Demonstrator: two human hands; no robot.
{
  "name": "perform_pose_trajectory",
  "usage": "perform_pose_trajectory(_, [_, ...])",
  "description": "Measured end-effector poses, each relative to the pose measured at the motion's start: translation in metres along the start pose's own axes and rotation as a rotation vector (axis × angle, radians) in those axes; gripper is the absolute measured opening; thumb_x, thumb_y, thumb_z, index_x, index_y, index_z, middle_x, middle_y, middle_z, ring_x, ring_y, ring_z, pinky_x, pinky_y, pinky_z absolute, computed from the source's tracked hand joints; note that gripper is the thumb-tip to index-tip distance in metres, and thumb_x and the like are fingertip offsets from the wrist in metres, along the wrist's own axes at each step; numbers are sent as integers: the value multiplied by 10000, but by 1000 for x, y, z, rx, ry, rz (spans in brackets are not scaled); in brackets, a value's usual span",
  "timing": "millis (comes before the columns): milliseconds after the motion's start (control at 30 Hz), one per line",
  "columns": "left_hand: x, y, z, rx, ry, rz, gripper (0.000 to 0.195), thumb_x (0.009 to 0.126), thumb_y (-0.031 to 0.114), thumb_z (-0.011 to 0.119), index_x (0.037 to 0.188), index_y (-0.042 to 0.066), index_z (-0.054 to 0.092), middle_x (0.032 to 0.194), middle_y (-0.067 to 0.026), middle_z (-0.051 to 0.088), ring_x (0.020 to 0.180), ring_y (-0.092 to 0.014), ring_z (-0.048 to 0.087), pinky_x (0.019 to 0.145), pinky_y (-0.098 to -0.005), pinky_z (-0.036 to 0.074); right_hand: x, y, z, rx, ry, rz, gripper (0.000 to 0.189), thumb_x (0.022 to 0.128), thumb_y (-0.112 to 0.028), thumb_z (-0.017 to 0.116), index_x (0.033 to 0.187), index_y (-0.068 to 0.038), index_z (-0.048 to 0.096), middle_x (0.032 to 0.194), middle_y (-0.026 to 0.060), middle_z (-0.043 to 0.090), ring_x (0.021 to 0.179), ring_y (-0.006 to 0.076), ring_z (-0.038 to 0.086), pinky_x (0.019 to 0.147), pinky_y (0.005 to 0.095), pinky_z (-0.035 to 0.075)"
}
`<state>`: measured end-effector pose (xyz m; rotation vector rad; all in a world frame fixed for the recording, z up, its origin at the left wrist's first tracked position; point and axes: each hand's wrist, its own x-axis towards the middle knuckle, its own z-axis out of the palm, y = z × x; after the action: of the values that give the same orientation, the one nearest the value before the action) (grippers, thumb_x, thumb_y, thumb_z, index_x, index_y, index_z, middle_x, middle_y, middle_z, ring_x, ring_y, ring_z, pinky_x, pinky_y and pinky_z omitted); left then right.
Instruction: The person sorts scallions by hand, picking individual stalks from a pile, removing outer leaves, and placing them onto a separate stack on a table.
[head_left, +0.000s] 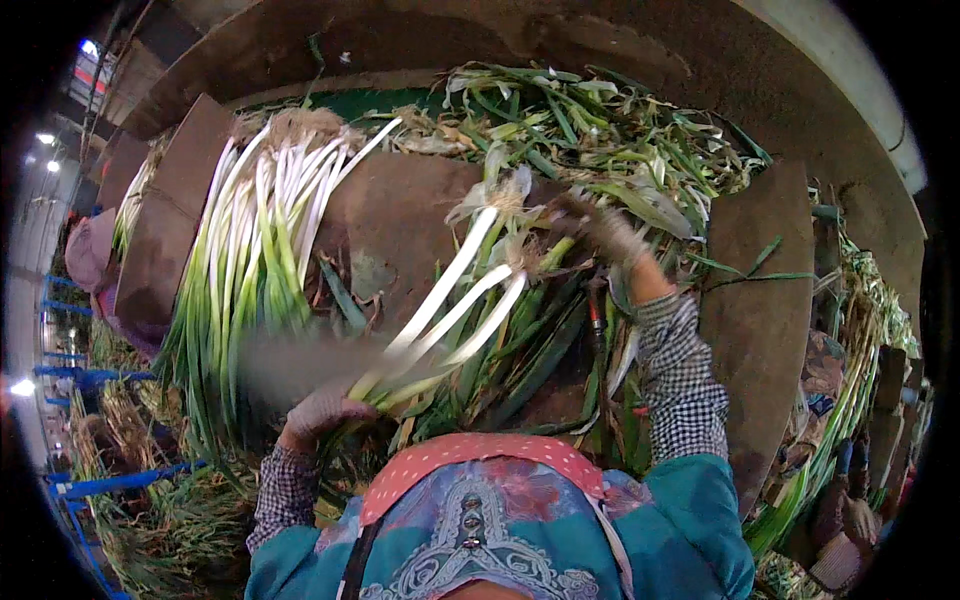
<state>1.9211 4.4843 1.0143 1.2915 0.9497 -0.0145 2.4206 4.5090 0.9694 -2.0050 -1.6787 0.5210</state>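
My left hand (326, 412), in a pale glove, grips several long green onions (450, 307) around their lower stalks. Their white shafts slant up and to the right, with hairy roots (517, 259) and loose papery skins (491, 195) at the far ends. To the right of those roots is my right hand (604, 225), also gloved and blurred by motion. It is close to the peeled leaves, and its fingers are too smeared to read. Left of the held stalks lies a bundle of cleaned green onions (262, 202), white ends away from me. Untrimmed dark green leaves (525, 367) lie under the held ones.
A heap of stripped leaves and skins (585, 127) runs along the table's far side. Upright brown boards, left (169, 217) and right (757, 315), flank my place. Other people work beyond them, one in a purple hood (90, 251). Blue metal rails (120, 484) and bundled onions (165, 525) stand at left.
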Motion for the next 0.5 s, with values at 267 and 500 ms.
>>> perform_pose_trajectory(267, [-75,-22,-60,-8,39,85,647,698,114,732,1300,4,522,1088,-20,637,953,-124,570,839,-264,472,-24,-46,32,537,79,149,396,938,-258,553,1287,-73,523,1248,141,566,1079,290,595,796,412,555])
perform_pose_trajectory(500, [-75,-91,-120,-91,-33,116,628,700,149,724,1286,19,536,1036,-28,633,887,-115,582,764,-246,487,22,-210,89,591,245,-379,923,747,0,748,1511,-140,249,1444,105,365,1247,202,425,996,309,406])
